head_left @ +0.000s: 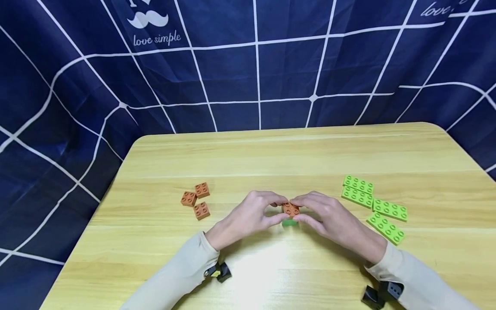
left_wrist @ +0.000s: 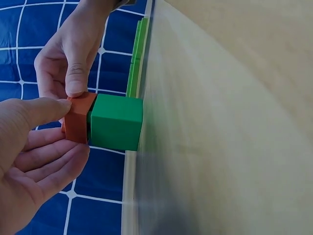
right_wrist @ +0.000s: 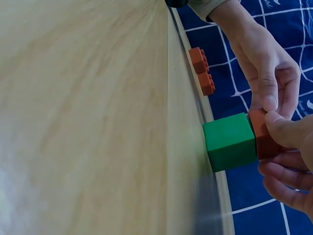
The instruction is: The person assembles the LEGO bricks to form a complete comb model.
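An orange brick [head_left: 290, 209] with studs sits on top of a green block [head_left: 289, 222] that stands on the table. My left hand [head_left: 251, 213] pinches the brick's left side between thumb and fingers. From the other side my right hand [head_left: 335, 215] pinches it the same way. In the left wrist view a narrow dark gap shows between the orange brick [left_wrist: 80, 117] and the green block [left_wrist: 117, 122], so the brick looks slightly tilted. Both hands' fingertips are on the orange brick; the right wrist view shows the green block [right_wrist: 230, 142] untouched by them.
Three loose orange bricks [head_left: 201, 210] lie on the wooden table [head_left: 240, 163] to the left. Several light green plates [head_left: 389, 209] with studs lie to the right. A dark blue curtain [head_left: 286, 77] with white lines hangs behind the table.
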The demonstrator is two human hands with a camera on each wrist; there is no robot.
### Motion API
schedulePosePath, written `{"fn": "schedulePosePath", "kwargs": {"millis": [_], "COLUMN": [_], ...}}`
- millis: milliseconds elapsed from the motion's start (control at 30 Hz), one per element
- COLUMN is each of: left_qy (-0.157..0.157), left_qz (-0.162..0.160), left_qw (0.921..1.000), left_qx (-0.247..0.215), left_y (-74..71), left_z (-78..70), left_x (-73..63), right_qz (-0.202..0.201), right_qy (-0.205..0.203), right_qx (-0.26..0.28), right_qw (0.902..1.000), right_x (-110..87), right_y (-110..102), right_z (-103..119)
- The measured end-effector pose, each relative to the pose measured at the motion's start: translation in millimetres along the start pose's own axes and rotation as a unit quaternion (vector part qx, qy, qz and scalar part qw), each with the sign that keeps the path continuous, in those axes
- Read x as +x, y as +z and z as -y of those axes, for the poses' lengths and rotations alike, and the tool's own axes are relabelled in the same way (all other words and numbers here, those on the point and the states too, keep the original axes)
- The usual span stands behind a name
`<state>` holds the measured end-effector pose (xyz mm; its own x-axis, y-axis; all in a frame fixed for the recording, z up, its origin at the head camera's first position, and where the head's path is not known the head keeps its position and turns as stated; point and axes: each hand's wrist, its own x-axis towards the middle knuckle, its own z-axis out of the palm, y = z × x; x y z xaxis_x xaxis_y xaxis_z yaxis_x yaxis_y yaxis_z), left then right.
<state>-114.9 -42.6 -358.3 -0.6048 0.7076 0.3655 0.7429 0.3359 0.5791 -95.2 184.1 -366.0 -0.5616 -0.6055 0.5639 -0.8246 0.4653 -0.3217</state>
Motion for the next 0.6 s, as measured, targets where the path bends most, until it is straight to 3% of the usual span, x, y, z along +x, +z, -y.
{"fn": "schedulePosePath", "kwargs": {"millis": [233, 600], "left_qy": [-0.023, -0.036], "left_qz": [0.002, 0.009], "left_qw": [0.9993, 0.9989], "left_qx": [-0.028, -0.029], "left_y": [-0.8, -0.1], "left_z": [3.7, 3.5], "left_x": [0.6, 1.2], "right_qz": [-0.007, 0.001], "right_qy": [-0.020, 0.012], "right_qx": [-0.021, -0.003], "right_qw": [0.9995, 0.9999], "right_x": [3.7, 2.3], "right_y": [1.0, 1.2], "right_z": [4.0, 1.9]}}
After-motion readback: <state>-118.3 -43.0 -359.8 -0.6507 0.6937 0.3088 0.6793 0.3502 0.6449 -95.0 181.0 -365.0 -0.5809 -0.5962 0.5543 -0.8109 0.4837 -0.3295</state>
